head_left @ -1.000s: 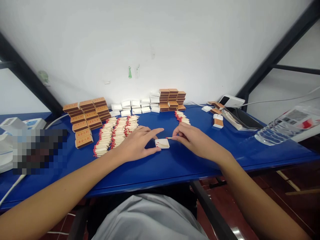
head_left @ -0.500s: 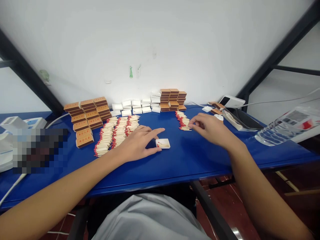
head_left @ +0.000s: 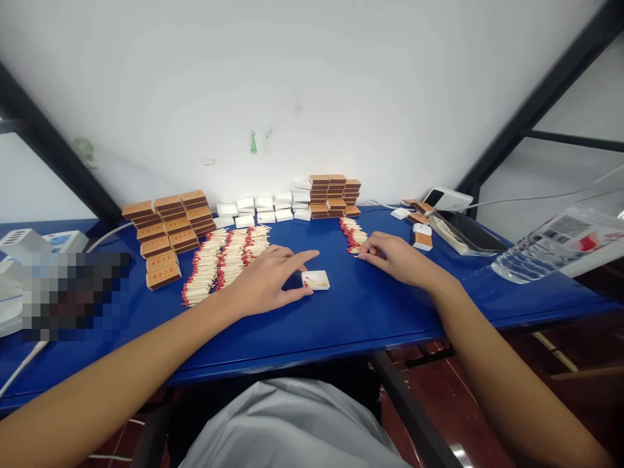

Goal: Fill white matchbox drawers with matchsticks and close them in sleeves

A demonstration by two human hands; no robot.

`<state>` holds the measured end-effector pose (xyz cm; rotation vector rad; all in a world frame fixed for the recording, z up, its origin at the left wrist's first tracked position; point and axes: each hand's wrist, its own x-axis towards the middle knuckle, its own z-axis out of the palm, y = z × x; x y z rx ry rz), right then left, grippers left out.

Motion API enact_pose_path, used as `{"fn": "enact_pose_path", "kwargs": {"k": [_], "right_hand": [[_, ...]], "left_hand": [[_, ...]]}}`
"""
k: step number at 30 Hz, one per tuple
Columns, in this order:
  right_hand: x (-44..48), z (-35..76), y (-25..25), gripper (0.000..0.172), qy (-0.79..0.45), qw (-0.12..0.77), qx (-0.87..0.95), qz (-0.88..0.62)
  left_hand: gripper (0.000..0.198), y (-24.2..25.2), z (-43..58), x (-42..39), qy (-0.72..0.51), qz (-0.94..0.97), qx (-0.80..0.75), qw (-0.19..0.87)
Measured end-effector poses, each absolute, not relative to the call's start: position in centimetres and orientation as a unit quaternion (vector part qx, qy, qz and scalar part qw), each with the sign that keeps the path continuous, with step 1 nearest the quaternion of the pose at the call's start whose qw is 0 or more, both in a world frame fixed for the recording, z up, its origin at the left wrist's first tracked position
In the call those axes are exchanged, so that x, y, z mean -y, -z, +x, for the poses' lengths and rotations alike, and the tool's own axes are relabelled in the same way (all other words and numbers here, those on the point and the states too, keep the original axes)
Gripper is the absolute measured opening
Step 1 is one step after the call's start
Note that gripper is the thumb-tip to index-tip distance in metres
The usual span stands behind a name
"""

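A small white matchbox tray [head_left: 316, 285] with a few red-tipped matches inside lies on the blue table. My left hand [head_left: 273, 279] rests at the tray's left end, index finger stretched out above it and thumb along its near corner. Whether a fingertip touches the tray is hard to tell. My right hand [head_left: 390, 259] is closed in a pinch by the near end of the small match pile [head_left: 351, 234]. A single match [head_left: 356, 256] pokes out from its fingertips, its red head pointing left. Wide rows of matches [head_left: 227, 260] lie beyond my left hand, partly covered by it.
Stacked brown matchboxes [head_left: 168, 227] stand at left, with more matchboxes [head_left: 335, 195] by the wall. White trays [head_left: 266, 208] line the wall. At right are a white-and-orange box [head_left: 422, 237], a dark case [head_left: 470, 231] and a clear plastic package [head_left: 541, 247]. A white power strip [head_left: 68, 240] sits far left.
My right hand has drawn slightly left and nearer to me, off the pile's edge, and a match now shows in its pinch. My left hand and the tray stay put.
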<state>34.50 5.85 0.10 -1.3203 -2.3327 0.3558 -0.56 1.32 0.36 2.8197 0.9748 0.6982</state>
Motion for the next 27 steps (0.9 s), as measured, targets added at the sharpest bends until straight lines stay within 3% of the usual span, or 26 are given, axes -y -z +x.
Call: {"fn": "enact_pose_path", "kwargs": {"k": [27], "right_hand": [[-6.35, 33.89, 0.71, 0.035, -0.096, 0.242, 0.852, -0.455]], "left_hand": [[0.065, -0.16, -0.59, -1.39, -0.217, 0.919, -0.327, 0.034]]}}
